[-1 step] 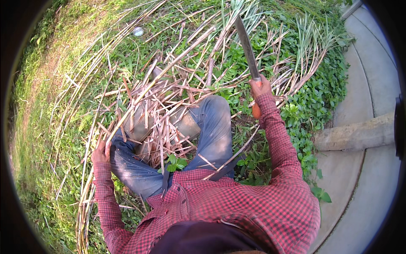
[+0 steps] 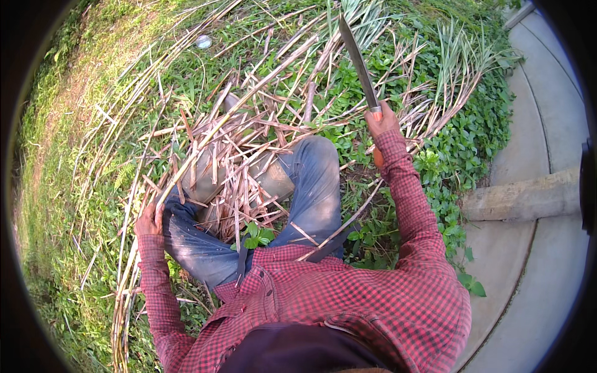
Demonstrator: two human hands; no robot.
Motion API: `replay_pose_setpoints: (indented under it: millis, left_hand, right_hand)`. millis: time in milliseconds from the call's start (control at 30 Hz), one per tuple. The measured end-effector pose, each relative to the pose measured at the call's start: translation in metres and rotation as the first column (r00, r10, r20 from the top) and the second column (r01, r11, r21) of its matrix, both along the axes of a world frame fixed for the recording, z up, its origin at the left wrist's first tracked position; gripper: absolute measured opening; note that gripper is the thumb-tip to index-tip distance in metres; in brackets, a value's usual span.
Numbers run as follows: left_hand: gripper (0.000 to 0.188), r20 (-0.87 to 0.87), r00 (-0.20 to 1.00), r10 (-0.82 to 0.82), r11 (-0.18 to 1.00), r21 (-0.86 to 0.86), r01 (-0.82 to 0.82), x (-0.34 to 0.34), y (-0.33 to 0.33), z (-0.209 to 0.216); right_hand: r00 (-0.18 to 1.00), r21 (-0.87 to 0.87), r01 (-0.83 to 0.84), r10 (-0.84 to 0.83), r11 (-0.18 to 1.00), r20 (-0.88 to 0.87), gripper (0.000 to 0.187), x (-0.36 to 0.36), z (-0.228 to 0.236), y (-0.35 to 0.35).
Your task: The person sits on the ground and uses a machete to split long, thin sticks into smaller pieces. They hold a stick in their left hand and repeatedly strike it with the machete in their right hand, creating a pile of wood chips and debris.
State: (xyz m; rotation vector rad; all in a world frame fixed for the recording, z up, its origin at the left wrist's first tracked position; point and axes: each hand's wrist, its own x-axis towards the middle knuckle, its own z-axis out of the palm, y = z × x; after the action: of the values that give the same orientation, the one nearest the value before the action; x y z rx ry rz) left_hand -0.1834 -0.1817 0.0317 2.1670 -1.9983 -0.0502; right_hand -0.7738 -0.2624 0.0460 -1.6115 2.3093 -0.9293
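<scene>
Gripping the long dark steel machete (image 2: pixel 359 62) raised in your right hand (image 2: pixel 382 121), fingers wrapped tight, your left hand (image 2: pixel 149 219) clasps a pale dry cane stalk (image 2: pixel 242 105)

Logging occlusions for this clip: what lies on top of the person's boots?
Dry cut stalks lie criss-crossed over both boots, leaving bare patches of olive rubber. The toes and the ground beneath are covered, so they cannot be seen.

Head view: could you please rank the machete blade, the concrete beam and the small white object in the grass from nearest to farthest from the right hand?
From the right hand:
1. Machete blade, rising straight from the hand's grip, pointing up and away.
2. Concrete beam, lower right, at the pavement edge.
3. Small white object, far upper left in the grass.
</scene>
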Motion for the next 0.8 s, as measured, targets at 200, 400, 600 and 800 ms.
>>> replay_pose_setpoints:
  millis: [200,400,600,800]
  left_hand:
    - [0.03,-0.133,0.989,-0.057,0.972,-0.233,0.025,-0.049,-0.008,-0.004]
    - [0.029,-0.046,0.999,0.0,0.998,-0.068,-0.003,-0.082,-0.009,-0.008]
    - [0.027,-0.136,0.99,-0.039,0.99,-0.143,0.02,-0.087,0.007,-0.024]
    - [0.026,-0.109,0.992,-0.07,0.98,-0.194,0.048,-0.097,0.005,-0.032]
  right_hand:
    - [0.864,0.076,-0.405,0.409,0.911,-0.293,0.034,0.075,0.042,-0.002]
    - [0.814,0.149,-0.575,0.581,0.804,0.007,0.047,0.124,0.019,0.002]
    - [0.618,0.067,-0.289,0.133,0.955,0.775,0.071,0.069,0.031,-0.033]
    - [0.66,0.102,-0.191,0.051,0.976,0.75,0.077,-0.012,0.007,-0.076]
